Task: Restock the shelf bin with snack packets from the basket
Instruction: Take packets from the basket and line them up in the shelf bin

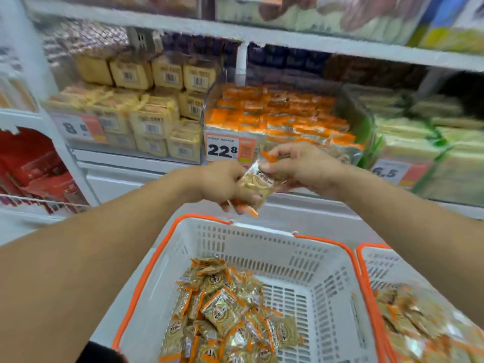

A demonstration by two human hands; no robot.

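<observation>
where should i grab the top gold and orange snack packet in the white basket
Pinch the gold and orange snack packet by its flat orange crimped end, coming straight down from above: it lies tilted on top of the pile in the white slotted plastic basket, seams exposed.

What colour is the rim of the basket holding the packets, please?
Orange, on a white basket; the rim shows clearly in the head view.

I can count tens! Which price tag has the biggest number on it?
The 22.8 tag, on the clear bin of orange packets just above the hands. The left tag starts with 8, the right tag reads 6.5.
</observation>
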